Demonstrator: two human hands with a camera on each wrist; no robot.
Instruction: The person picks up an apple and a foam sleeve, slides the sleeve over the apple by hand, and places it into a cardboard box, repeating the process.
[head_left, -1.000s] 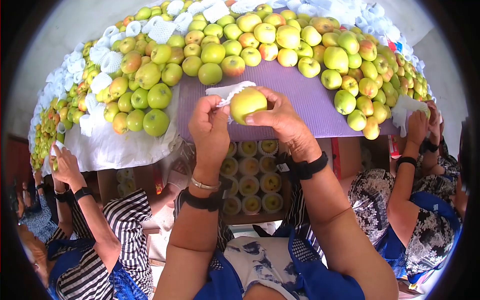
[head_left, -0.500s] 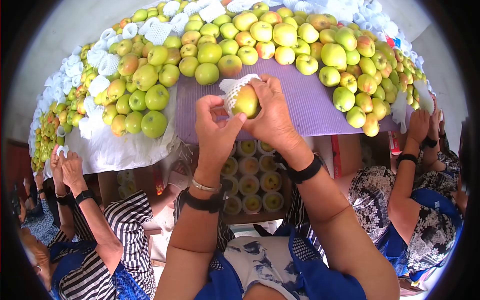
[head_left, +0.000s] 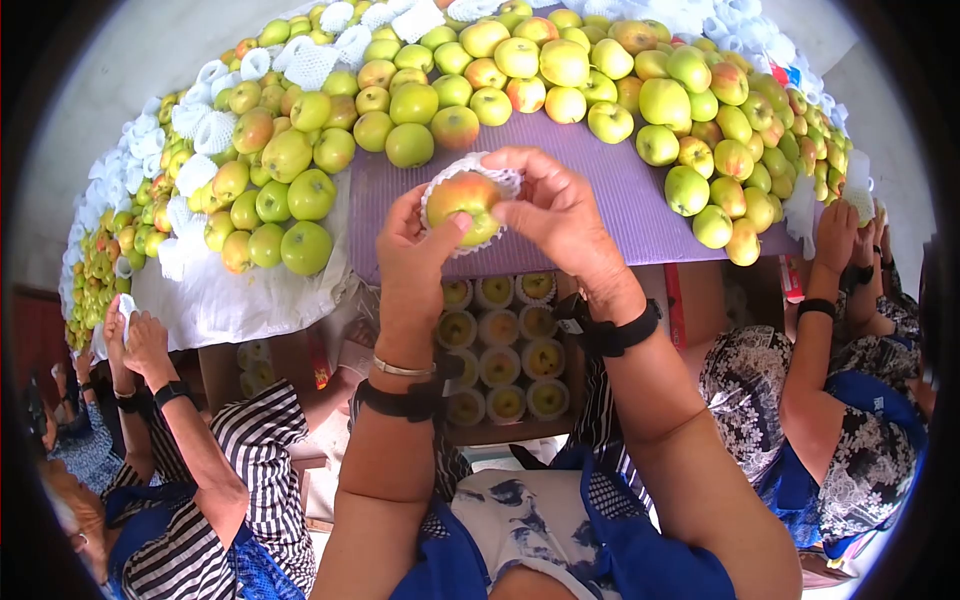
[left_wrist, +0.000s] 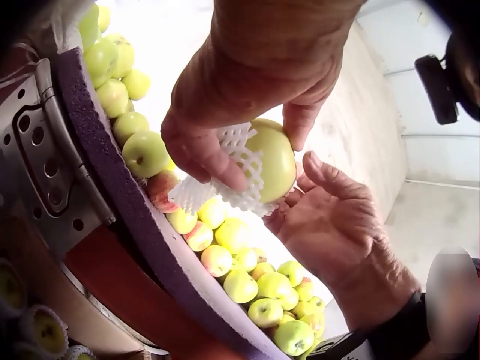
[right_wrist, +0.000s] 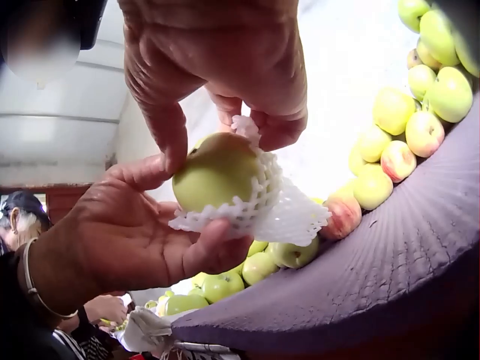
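A green-yellow apple (head_left: 462, 208) with a red blush sits partly inside a white foam net sleeve (head_left: 508, 182), held up over the purple mat's front edge. My left hand (head_left: 415, 245) grips the apple and sleeve, its thumb across the fruit and its fingers under the netting. From the other side my right hand (head_left: 570, 225) pinches the sleeve's edge, thumb tip at the apple. The right wrist view shows the bare side of the apple (right_wrist: 214, 174), while the sleeve's loose end (right_wrist: 289, 217) hangs out beyond it. Netting covers the lower part of the apple (left_wrist: 276, 161) in the left wrist view.
Loose apples (head_left: 410, 146) are heaped around the purple padded mat (head_left: 600, 215). White foam sleeves (head_left: 310, 62) lie on the heap. Below the mat edge stands a box with rows of sleeved apples (head_left: 498, 366). Other people's hands (head_left: 147, 345) work at both sides.
The sleeve, first held beside the apple, was drawn over it. The apple has turned and now rests in the left hand, while the right hand has shifted from the fruit to the sleeve's edge.
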